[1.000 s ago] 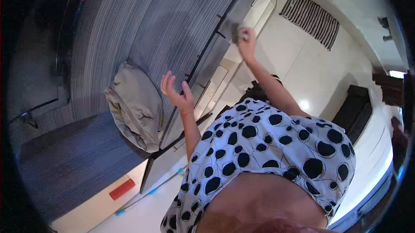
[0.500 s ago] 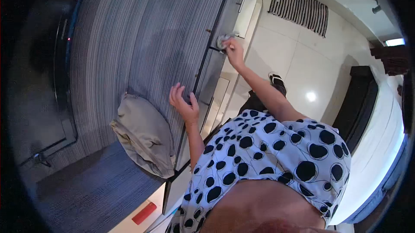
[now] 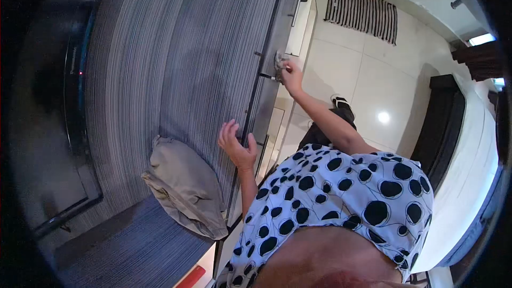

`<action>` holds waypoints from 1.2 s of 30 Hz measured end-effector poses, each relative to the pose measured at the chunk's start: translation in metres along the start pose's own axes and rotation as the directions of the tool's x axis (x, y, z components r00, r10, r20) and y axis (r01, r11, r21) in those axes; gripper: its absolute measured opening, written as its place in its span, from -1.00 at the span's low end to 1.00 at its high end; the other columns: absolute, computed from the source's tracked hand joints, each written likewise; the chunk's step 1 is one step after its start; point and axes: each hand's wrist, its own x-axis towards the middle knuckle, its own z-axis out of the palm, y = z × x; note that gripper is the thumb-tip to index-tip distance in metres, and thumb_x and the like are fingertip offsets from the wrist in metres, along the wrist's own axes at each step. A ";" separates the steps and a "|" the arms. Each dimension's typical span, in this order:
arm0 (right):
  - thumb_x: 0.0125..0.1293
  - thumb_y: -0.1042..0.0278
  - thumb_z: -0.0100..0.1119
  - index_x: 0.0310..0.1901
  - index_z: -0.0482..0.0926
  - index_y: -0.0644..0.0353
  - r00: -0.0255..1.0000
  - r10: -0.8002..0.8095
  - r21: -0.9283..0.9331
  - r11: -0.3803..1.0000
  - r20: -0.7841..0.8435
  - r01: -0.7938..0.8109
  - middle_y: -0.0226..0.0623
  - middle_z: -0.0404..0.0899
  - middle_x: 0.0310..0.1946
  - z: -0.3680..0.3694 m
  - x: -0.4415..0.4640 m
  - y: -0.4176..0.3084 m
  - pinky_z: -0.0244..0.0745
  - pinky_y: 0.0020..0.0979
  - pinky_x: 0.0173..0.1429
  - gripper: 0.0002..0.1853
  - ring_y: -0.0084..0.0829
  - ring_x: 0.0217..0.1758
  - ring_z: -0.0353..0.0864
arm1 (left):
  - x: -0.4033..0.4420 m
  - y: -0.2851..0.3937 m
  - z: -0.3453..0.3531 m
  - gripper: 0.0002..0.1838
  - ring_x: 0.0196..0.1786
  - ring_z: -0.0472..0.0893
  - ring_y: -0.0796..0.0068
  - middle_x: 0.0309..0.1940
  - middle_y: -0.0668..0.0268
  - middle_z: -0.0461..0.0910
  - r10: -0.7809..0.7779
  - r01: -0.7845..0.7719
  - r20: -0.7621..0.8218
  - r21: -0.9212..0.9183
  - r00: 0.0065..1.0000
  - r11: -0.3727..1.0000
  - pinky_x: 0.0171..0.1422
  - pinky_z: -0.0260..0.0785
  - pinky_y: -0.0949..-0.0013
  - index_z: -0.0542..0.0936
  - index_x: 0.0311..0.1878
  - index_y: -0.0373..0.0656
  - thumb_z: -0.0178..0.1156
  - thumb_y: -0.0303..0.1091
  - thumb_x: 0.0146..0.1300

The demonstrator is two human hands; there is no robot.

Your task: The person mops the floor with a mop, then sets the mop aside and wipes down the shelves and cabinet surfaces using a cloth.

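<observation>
My right hand (image 3: 292, 77) is closed on a crumpled grey cloth (image 3: 279, 62), which lies against the grey drawer front (image 3: 264, 96) near a dark handle. My left hand (image 3: 237, 146) has its fingers apart and holds nothing; it is over the edge of the striped grey surface (image 3: 208, 48), near the same drawer fronts. Below and left of it, a beige folded cloth item (image 3: 186, 186) rests on the striped surface.
A black-framed screen (image 3: 53, 101) stands at the left. On the tiled floor (image 3: 341, 69) is a striped mat (image 3: 362, 14). A dark bench-like piece (image 3: 440, 122) and a white surface (image 3: 469, 170) are at the right. A red object (image 3: 192, 276) shows at the bottom.
The view has shifted, so the beige item sits lower. My right hand has moved with the cloth along the drawer front. My left hand stays apart-fingered near the edge.
</observation>
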 end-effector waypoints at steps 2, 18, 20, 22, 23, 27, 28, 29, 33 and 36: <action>-0.02 0.53 0.12 -0.27 0.52 0.23 0.984 -0.178 -0.044 0.983 -0.034 0.176 -0.23 0.54 -0.47 0.008 0.008 -0.015 0.42 -0.42 -0.33 -0.80 -0.48 -0.43 0.51 | -0.003 -0.010 0.003 -0.57 0.15 0.30 0.04 0.03 0.13 0.40 -0.007 0.007 -0.006 -0.011 1.000 1.000 0.26 0.00 0.04 0.36 -0.02 -0.21 0.14 -0.33 0.00; -0.06 0.59 0.06 -0.32 0.42 0.29 0.912 -0.403 -0.181 0.894 0.081 0.411 -0.04 0.48 -0.43 -0.006 0.043 -0.103 0.40 -0.24 -0.23 -0.81 -0.06 -0.32 0.50 | 0.033 0.040 0.028 -0.58 0.17 0.24 -0.02 0.07 0.07 0.36 0.056 -0.076 -0.084 -0.253 0.995 0.965 0.31 -0.10 -0.02 0.34 -0.01 -0.26 0.11 -0.40 0.01; -0.06 0.59 0.05 -0.35 0.41 0.30 0.898 -0.437 -0.220 0.873 0.036 0.434 -0.03 0.48 -0.45 -0.005 0.063 -0.119 0.39 -0.21 -0.24 -0.83 -0.04 -0.33 0.49 | 0.045 0.047 0.035 -0.58 0.18 0.22 -0.03 0.08 0.07 0.35 0.056 -0.073 -0.075 -0.246 0.996 0.967 0.31 -0.10 -0.02 0.34 0.00 -0.27 0.10 -0.42 0.02; -0.05 0.56 0.02 -0.35 0.42 0.29 0.884 -0.467 -0.250 0.859 -0.027 0.446 0.00 0.49 -0.48 0.000 0.098 -0.123 0.39 -0.16 -0.24 -0.84 -0.03 -0.34 0.51 | 0.046 0.046 0.041 -0.58 0.21 0.18 -0.03 0.11 0.07 0.31 0.047 -0.062 -0.066 -0.248 0.997 0.967 0.31 -0.12 -0.02 0.34 0.02 -0.28 0.09 -0.40 0.05; -0.04 0.55 0.01 -0.36 0.43 0.29 0.847 -0.528 -0.298 0.820 -0.065 0.489 0.02 0.49 -0.48 0.001 0.119 -0.123 0.38 -0.14 -0.23 -0.85 -0.02 -0.34 0.51 | 0.046 0.046 0.046 -0.58 0.22 0.17 -0.03 0.12 0.07 0.30 0.045 -0.061 -0.069 -0.239 0.997 0.969 0.31 -0.12 -0.02 0.34 0.02 -0.28 0.09 -0.38 0.06; -0.09 0.53 0.03 -0.35 0.43 0.28 0.913 -0.399 -0.407 0.850 -0.083 0.334 0.07 0.48 -0.46 0.008 0.180 -0.134 0.37 -0.10 -0.21 -0.82 0.02 -0.30 0.50 | 0.060 0.047 0.053 -0.59 0.23 0.15 -0.02 0.14 0.07 0.28 -0.010 -0.001 -0.067 -0.168 0.998 0.986 0.30 -0.14 -0.02 0.34 0.03 -0.27 0.06 -0.33 0.11; -0.10 0.54 0.03 -0.34 0.43 0.28 0.906 -0.420 -0.394 0.842 -0.050 0.368 0.07 0.48 -0.44 0.005 0.163 -0.137 0.37 -0.09 -0.21 -0.80 0.02 -0.29 0.49 | 0.059 0.044 0.051 -0.59 0.24 0.15 -0.01 0.14 0.08 0.28 -0.030 0.016 -0.079 -0.169 0.996 0.985 0.30 -0.14 -0.02 0.34 0.03 -0.27 0.06 -0.32 0.12; -0.10 0.54 0.03 -0.32 0.43 0.28 0.896 -0.443 -0.385 0.830 -0.015 0.404 0.07 0.48 -0.43 0.001 0.131 -0.136 0.37 -0.09 -0.20 -0.79 0.03 -0.28 0.48 | 0.057 0.042 0.050 -0.59 0.24 0.15 -0.01 0.14 0.09 0.28 -0.053 0.036 -0.091 -0.177 0.994 0.983 0.31 -0.14 -0.02 0.34 0.03 -0.26 0.05 -0.31 0.12; -0.05 0.52 -0.02 -0.28 0.44 0.25 0.840 -0.534 -0.259 0.801 0.101 0.540 0.02 0.49 -0.44 -0.009 0.067 -0.127 0.38 -0.12 -0.20 -0.77 0.01 -0.31 0.50 | 0.029 0.034 0.048 -0.60 0.25 0.15 0.00 0.15 0.11 0.28 -0.093 0.080 -0.131 -0.099 0.987 0.992 0.31 -0.15 -0.02 0.34 0.04 -0.25 0.05 -0.30 0.13; -0.12 0.63 -0.04 -0.34 0.41 0.28 0.795 -0.607 -0.313 0.751 0.019 0.581 0.05 0.47 -0.39 -0.011 0.085 -0.155 0.35 -0.09 -0.20 -0.78 0.06 -0.28 0.45 | 0.003 0.032 0.043 -0.58 0.26 0.13 0.02 0.15 0.15 0.28 -0.142 0.134 -0.121 -0.075 0.982 0.988 0.28 -0.12 -0.01 0.33 0.03 -0.19 0.08 -0.29 0.09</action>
